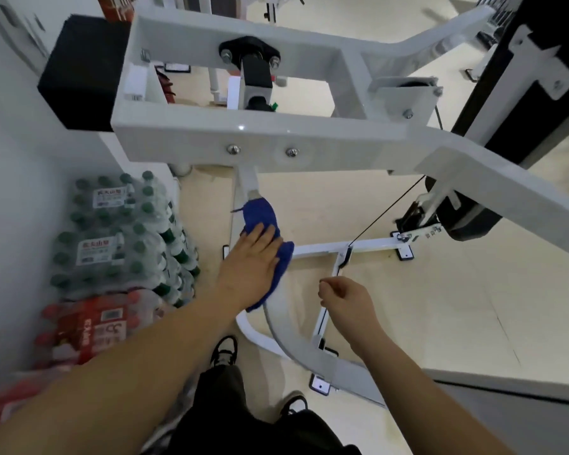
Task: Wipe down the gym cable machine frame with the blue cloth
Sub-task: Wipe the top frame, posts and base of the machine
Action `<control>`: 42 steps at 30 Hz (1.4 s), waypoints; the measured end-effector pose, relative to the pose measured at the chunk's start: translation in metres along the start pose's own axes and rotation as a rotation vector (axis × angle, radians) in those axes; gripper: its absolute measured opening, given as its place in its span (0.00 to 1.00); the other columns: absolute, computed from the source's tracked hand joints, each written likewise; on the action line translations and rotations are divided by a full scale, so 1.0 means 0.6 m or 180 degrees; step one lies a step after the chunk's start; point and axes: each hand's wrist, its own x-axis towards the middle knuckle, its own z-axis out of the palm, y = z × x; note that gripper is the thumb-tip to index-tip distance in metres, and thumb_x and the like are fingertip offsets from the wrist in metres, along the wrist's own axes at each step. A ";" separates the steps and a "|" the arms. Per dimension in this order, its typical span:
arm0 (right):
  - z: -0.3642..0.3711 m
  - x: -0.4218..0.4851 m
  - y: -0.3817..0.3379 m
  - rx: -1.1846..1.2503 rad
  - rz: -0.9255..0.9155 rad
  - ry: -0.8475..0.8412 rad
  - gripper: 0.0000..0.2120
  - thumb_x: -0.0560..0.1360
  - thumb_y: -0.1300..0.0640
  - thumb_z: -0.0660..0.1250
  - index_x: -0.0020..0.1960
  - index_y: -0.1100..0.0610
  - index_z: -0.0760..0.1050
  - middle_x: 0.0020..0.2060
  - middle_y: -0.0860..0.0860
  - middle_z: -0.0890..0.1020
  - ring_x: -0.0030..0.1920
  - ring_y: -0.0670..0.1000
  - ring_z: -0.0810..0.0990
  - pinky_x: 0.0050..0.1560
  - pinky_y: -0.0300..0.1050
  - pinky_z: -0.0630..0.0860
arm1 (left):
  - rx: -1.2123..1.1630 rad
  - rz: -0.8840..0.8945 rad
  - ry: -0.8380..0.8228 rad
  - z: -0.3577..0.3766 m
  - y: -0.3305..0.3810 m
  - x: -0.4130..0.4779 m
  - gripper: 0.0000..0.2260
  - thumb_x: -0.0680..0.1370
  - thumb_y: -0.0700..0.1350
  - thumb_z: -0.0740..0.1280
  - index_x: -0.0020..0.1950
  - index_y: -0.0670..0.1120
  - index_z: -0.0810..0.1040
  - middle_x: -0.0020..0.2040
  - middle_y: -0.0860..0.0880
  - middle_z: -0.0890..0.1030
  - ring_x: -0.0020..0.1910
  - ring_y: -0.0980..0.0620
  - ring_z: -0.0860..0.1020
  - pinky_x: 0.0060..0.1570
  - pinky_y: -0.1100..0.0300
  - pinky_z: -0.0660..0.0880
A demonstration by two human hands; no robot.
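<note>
Now left grip (248, 267) spread flat, pressing blue cloth (260, 215) onto the curved white frame (286, 326) post, low over the floor. Right grip (345, 298) curled, holding nothing visible, just beside the frame.

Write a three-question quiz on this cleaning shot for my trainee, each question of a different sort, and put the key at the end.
1. True or false: the left hand presses the blue cloth flat against the curved white frame tube.
2. Pick one: what is stacked to the left of that tube? A) shrink-wrapped packs of bottles B) weight plates C) folded towels
3. Fill the gap: the hand that does not touch the cloth is the ___ hand.

Key
1. True.
2. A.
3. The right hand; it hovers apart from the cloth with its fingers curled.
</note>
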 end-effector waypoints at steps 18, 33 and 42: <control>-0.062 -0.326 0.263 -0.0619 -0.0978 0.1050 0.12 0.79 0.58 0.69 0.53 0.40 0.79 0.44 0.38 0.80 0.46 0.43 0.79 0.43 0.46 0.79 | -0.2423 -0.0292 0.0196 0.174 0.346 -0.347 0.14 0.85 0.51 0.55 0.66 0.52 0.75 0.58 0.53 0.79 0.57 0.52 0.78 0.55 0.61 0.73; -0.076 -0.294 0.574 -0.1129 -0.1583 0.1829 0.31 0.79 0.63 0.67 0.80 0.62 0.62 0.81 0.57 0.54 0.82 0.56 0.52 0.77 0.47 0.60 | -0.4390 -0.0856 0.0283 0.369 0.551 -0.280 0.11 0.87 0.49 0.56 0.49 0.50 0.75 0.40 0.50 0.78 0.39 0.55 0.75 0.45 0.53 0.72; -0.001 -0.119 0.833 -0.1528 -0.2170 0.2449 0.38 0.77 0.66 0.68 0.81 0.62 0.54 0.82 0.61 0.43 0.82 0.65 0.49 0.69 0.68 0.71 | -0.4714 -0.0217 0.0193 0.605 0.586 -0.196 0.12 0.86 0.56 0.53 0.66 0.67 0.72 0.56 0.59 0.81 0.55 0.64 0.79 0.57 0.63 0.76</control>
